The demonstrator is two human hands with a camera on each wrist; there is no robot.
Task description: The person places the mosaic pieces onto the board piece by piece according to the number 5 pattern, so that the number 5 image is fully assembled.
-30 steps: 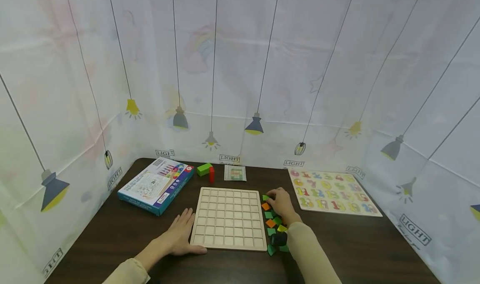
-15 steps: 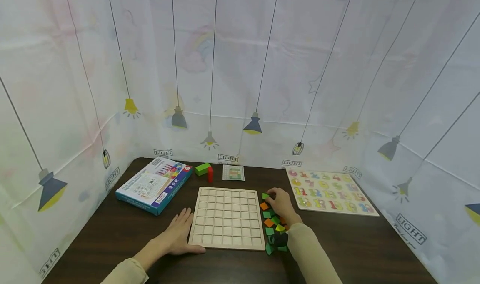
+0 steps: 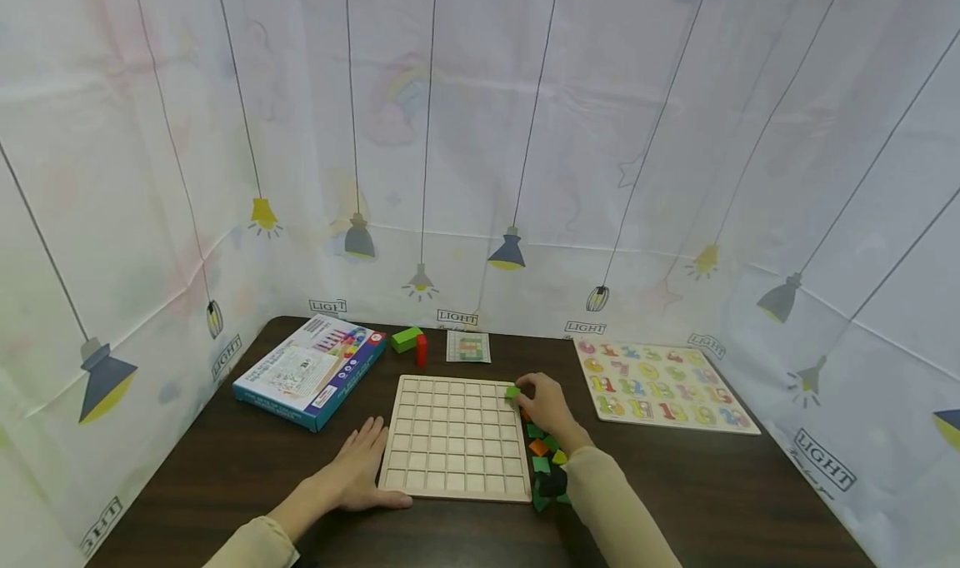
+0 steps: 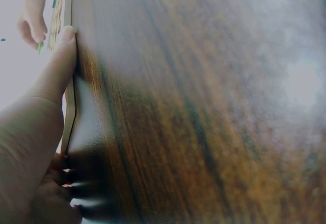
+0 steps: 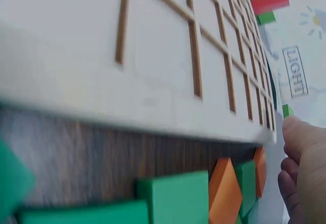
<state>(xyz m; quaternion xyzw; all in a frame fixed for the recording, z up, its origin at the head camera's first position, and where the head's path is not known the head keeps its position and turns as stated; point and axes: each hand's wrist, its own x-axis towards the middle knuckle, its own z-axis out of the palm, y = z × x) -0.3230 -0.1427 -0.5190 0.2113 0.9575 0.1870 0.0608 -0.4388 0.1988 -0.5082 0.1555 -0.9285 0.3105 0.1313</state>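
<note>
A pale wooden board (image 3: 456, 439) with a raised grid of square cells lies flat on the dark table. My right hand (image 3: 546, 401) pinches a small green block (image 3: 512, 392) over the board's far right corner. The right wrist view shows the same green block (image 5: 287, 110) at the fingertips. My left hand (image 3: 362, 468) rests at the board's near left corner, its straight fingers along the left side and the thumb along the near edge. Beside the board's right edge lie green, orange and yellow blocks (image 3: 539, 447), partly hidden by the right forearm.
A blue and white box (image 3: 311, 368) lies at the back left. Near it are a green block (image 3: 406, 339), an upright red block (image 3: 421, 351) and a printed pattern card (image 3: 468, 346). A number puzzle board (image 3: 663, 385) is at the back right; a printed curtain (image 3: 480, 135) surrounds the table.
My right hand has moved left with the green block, from the loose pieces beside the board to over its far right corner. The left hand stays in place.
</note>
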